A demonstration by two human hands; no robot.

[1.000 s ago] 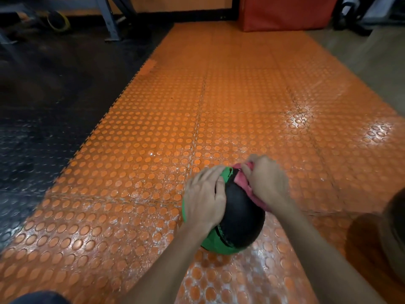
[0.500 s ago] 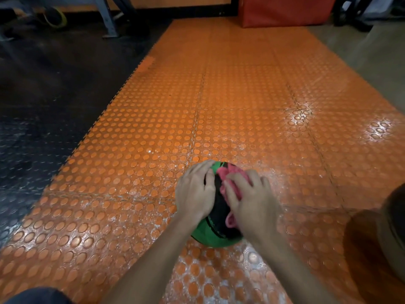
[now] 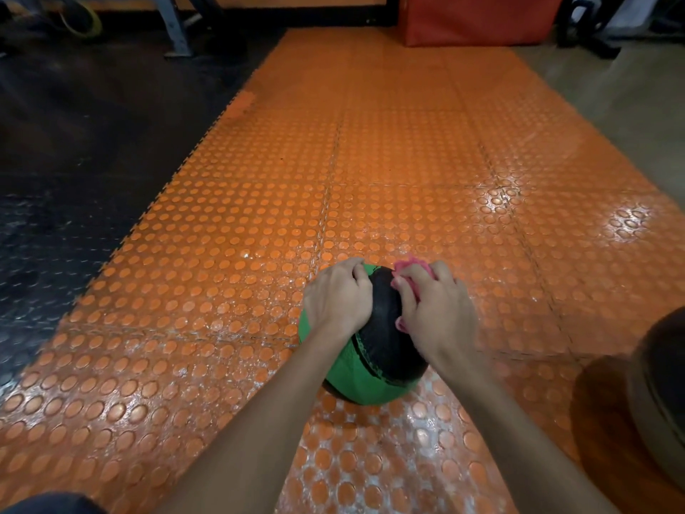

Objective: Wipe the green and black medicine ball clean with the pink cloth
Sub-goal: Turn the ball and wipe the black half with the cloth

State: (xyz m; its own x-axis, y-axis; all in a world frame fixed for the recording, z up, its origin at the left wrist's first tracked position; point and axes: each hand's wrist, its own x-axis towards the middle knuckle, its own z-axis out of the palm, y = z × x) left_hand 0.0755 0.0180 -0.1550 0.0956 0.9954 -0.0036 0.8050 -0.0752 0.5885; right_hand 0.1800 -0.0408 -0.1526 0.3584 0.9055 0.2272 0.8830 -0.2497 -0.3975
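An orange studded floor mat [image 3: 407, 179] is running away from you down the middle of the scene, its near tiles shining under the lights. A black floor [image 3: 74, 161] is lying along its left edge, and a bare tan floor [image 3: 630, 105] is showing beyond its right edge. At the far end a red pad [image 3: 478, 20] is standing on the mat's far right corner. At the near right a dark round thing [image 3: 656, 395] is sitting on the mat, cut off by the picture's edge, and you cannot tell what it is.

The green and black ball [image 3: 370, 365] is resting on the mat near you, a little right of the middle, with its black panel facing up and its green panels showing at the near side and the left. Both your forearms are reaching out to it from the near edge.

Your left hand [image 3: 337, 296] is gripping the upper left of the ball, with the fingers curling over its far side. Your right hand [image 3: 437, 309] is lying on the upper right of the ball, its fingers curling round the cloth [image 3: 409, 270] and pressing it against the black panel. The two hands are sitting close together with a strip of black panel showing between them.

The pink cloth is bunching up past your right fingertips on the far side, and a small bit is poking out on the near side by the thumb.

At the far left a grey metal leg [image 3: 174, 27] is standing on the black floor, with a yellow ring [image 3: 83, 18] lying to its left.
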